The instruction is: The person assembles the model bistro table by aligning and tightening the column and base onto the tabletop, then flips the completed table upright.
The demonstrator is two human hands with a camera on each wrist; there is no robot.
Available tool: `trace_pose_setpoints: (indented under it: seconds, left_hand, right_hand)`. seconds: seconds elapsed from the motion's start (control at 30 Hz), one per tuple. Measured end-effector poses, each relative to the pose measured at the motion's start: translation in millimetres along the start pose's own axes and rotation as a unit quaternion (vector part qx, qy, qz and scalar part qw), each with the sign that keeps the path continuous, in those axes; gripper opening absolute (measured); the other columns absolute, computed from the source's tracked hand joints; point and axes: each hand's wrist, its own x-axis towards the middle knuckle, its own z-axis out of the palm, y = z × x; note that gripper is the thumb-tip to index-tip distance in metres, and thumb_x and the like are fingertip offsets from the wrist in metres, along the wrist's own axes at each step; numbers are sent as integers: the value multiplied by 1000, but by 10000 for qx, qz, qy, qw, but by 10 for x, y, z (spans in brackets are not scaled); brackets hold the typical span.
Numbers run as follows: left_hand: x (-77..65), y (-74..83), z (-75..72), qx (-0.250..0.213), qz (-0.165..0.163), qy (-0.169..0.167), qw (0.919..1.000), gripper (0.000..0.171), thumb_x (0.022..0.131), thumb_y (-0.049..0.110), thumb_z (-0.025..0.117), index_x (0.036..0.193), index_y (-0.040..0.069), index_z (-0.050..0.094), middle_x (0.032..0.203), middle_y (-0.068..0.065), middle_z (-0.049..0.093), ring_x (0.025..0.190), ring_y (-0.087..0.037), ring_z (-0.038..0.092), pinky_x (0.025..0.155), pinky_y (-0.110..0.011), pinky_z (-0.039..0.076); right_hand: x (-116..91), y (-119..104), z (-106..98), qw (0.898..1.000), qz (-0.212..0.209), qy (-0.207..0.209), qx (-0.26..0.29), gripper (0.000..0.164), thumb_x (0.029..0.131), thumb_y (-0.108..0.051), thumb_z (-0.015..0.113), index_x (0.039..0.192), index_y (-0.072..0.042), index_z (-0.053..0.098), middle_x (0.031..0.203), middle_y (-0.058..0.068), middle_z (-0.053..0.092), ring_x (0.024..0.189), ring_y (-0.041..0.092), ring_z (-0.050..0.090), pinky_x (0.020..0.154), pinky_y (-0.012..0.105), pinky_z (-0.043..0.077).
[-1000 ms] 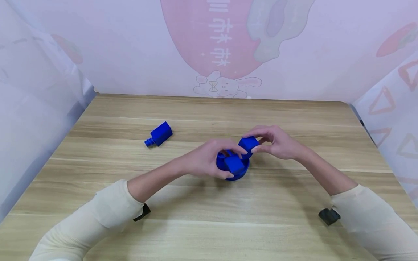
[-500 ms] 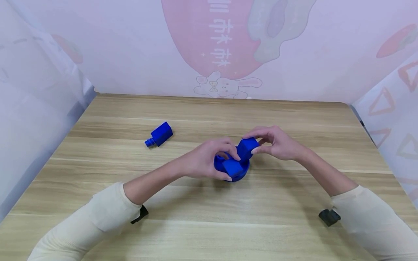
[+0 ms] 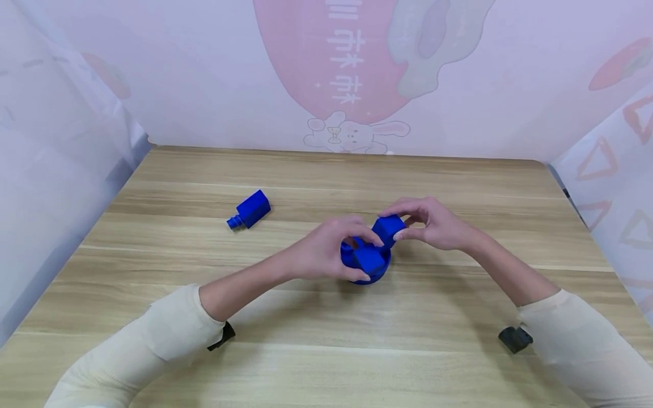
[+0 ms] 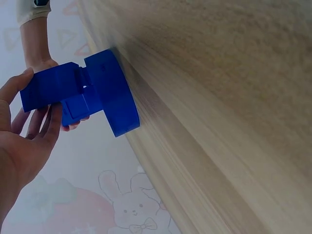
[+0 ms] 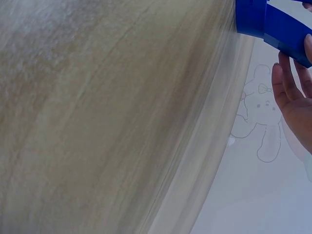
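Note:
A round blue base [image 3: 376, 276] sits on the wooden table between the hands. Two angular blue blocks stand up from it, leaning apart. My left hand [image 3: 326, 250] holds the nearer block [image 3: 369, 259] between thumb and fingers; in the left wrist view a narrow neck joins this block [image 4: 52, 87] to the base [image 4: 117, 95]. On the far right side, my right hand [image 3: 433, 223] pinches the other block [image 3: 389, 228], whose lower end meets the base's rim. The right wrist view catches that block [image 5: 287, 35] at its edge, fingers around it.
A loose blue block with a ridged, screw-like neck [image 3: 252, 210] lies on its side at the left of the wooden table [image 3: 326, 351]. A printed curtain [image 3: 204, 73] rises behind the table's far edge, with more hangings at both sides.
My left hand shifted slightly left with its block and the base, then came back right. The right hand stays nearly still on its block. The loose block has not moved.

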Motion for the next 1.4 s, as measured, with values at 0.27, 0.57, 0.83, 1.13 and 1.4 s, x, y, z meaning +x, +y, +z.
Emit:
trace_pose_setpoints:
  seconds: [0.27, 0.57, 0.83, 1.13, 1.4]
  left_hand:
    - [9, 29, 55, 96, 41, 213, 9997, 48, 75, 10, 94, 116, 0, 72, 112, -10, 70, 106, -21, 64, 89, -25, 57]
    - [14, 80, 70, 594, -17, 462, 9972, 46, 75, 18, 95, 112, 3, 74, 105, -7, 68, 93, -17, 64, 83, -24, 57]
    - [10, 75, 59, 734, 33, 532, 9959, 47, 75, 19, 95, 114, 2, 74, 100, -6, 67, 89, -15, 64, 81, -24, 57]
    - [-8, 81, 38, 660, 210, 320, 9971, 44, 76, 12, 93, 114, 3, 73, 108, -8, 66, 100, -20, 63, 87, -26, 56]
    - [-35, 28, -50, 350, 233, -237, 9988, 44, 80, 5, 83, 122, 4, 71, 115, -9, 65, 107, -22, 61, 92, -32, 56]
  right_hand:
    - [12, -1, -14, 10000, -79, -51, 6, 40, 87, 9, 76, 127, 5, 70, 123, 18, 70, 106, 20, 67, 88, 34, 60]
    - [21, 4, -21, 9994, -331, -57, -30, 40, 85, 10, 77, 125, 7, 71, 118, 18, 71, 103, 19, 68, 88, 34, 60]
    - [19, -1, -17, 9990, -437, -46, -61, 40, 85, 10, 77, 124, 7, 71, 118, 18, 71, 104, 17, 68, 87, 36, 61]
    - [12, -8, -14, 9996, -287, -17, -76, 41, 85, 8, 79, 125, 6, 71, 118, 17, 71, 104, 18, 68, 87, 38, 61]
    - [10, -12, -13, 9996, -270, 14, -125, 41, 84, 8, 80, 125, 5, 71, 118, 17, 72, 102, 21, 68, 86, 39, 61]
